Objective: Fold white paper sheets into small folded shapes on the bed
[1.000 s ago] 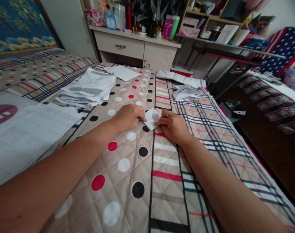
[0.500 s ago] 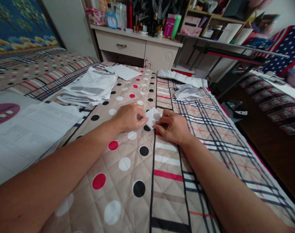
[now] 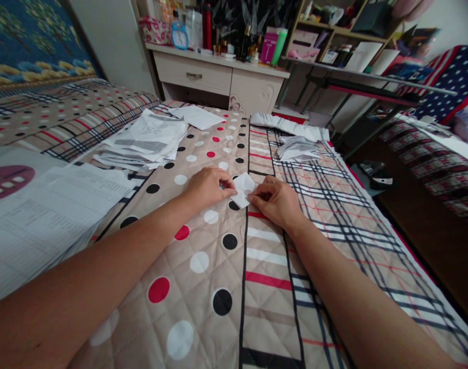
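A small piece of folded white paper (image 3: 243, 190) is held just above or on the patterned quilt (image 3: 203, 287), between my two hands. My left hand (image 3: 208, 188) pinches its left corner between thumb and fingers. On the opposite side, my right hand (image 3: 277, 201) grips the right edge with thumb and forefinger. Crease lines show on the paper, which looks roughly diamond-shaped from here. Whether it touches the quilt I cannot tell.
At the left lie a stack of white papers (image 3: 145, 141) and printed sheets (image 3: 76, 205). Folded paper pieces (image 3: 298, 148) and a long white folded strip (image 3: 289, 126) lie at the far right. A white dresser (image 3: 191, 74) stands beyond the bed.
The folded paper looks flatter and more evenly diamond-shaped than before. Both hands keep their hold with small finger shifts. The view has tilted slightly.
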`<state>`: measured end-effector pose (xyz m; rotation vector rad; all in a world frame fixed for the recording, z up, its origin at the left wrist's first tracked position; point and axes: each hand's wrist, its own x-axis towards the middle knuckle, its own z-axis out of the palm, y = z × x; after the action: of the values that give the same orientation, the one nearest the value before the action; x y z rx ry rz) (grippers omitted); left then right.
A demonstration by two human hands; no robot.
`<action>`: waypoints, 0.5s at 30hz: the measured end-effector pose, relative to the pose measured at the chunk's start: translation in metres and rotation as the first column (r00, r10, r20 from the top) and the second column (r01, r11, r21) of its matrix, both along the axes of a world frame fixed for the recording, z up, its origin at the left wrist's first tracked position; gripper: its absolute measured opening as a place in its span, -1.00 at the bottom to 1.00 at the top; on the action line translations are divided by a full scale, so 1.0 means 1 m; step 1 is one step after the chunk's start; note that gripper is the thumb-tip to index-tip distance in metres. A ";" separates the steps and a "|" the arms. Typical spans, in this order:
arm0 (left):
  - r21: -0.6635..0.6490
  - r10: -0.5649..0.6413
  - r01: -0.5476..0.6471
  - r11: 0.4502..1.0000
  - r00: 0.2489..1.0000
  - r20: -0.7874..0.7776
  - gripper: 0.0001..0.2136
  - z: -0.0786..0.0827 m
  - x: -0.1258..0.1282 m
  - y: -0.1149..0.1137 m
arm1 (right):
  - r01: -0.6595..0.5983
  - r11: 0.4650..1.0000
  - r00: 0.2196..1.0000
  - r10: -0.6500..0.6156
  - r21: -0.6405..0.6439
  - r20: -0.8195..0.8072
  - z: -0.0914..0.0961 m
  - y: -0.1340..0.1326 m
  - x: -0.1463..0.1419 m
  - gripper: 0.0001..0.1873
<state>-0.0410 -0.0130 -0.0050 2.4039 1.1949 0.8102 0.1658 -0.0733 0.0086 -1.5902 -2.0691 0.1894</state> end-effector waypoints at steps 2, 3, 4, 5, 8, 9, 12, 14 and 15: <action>-0.026 -0.004 0.004 1.000 1.000 -0.004 -0.92 0.001 0.000 0.000 | 0.006 1.000 0.998 -0.007 -0.016 -0.059 -0.002 0.002 0.001 -0.89; -0.036 -0.008 0.007 0.999 1.000 -0.004 -0.92 0.001 0.000 -0.001 | 0.005 1.000 0.996 -0.007 -0.023 -0.084 -0.003 0.002 0.002 -0.91; -0.044 -0.007 0.006 0.999 1.000 -0.003 -0.90 0.001 0.000 -0.001 | 0.005 1.000 0.995 -0.008 -0.029 -0.103 -0.003 0.003 0.002 -0.93; -0.048 0.001 -0.001 0.999 1.000 0.000 -0.88 0.001 0.000 -0.002 | 0.010 0.999 0.993 -0.014 -0.032 -0.113 -0.004 0.003 0.002 -0.91; -0.052 0.057 -0.057 0.997 0.998 0.000 -0.74 0.002 0.000 -0.002 | 0.055 0.998 0.993 -0.058 -0.029 -0.104 -0.003 0.002 0.000 -0.78; -0.058 0.073 -0.073 0.996 0.997 -0.006 -0.69 0.002 -0.001 -0.002 | 0.073 0.997 0.992 -0.076 -0.032 -0.097 -0.002 0.002 0.000 -0.74; -0.109 0.090 -0.093 0.990 0.995 -0.036 -0.61 0.003 -0.002 0.000 | 0.104 0.991 0.989 -0.112 -0.078 -0.097 0.001 0.002 0.000 -0.56; -0.139 0.080 -0.087 0.986 0.995 -0.056 -0.64 0.003 -0.003 0.002 | 0.098 0.986 0.988 -0.113 -0.134 -0.107 0.001 0.003 0.002 -0.44; -0.143 0.072 -0.081 0.986 0.995 -0.064 -0.66 0.003 -0.003 0.003 | 0.087 0.983 0.988 -0.107 -0.162 -0.116 0.000 0.004 0.003 -0.40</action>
<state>-0.0445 -0.0096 -0.0021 2.2904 1.3280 0.6537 0.1693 -0.0695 0.0090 -1.7217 -1.9171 0.4143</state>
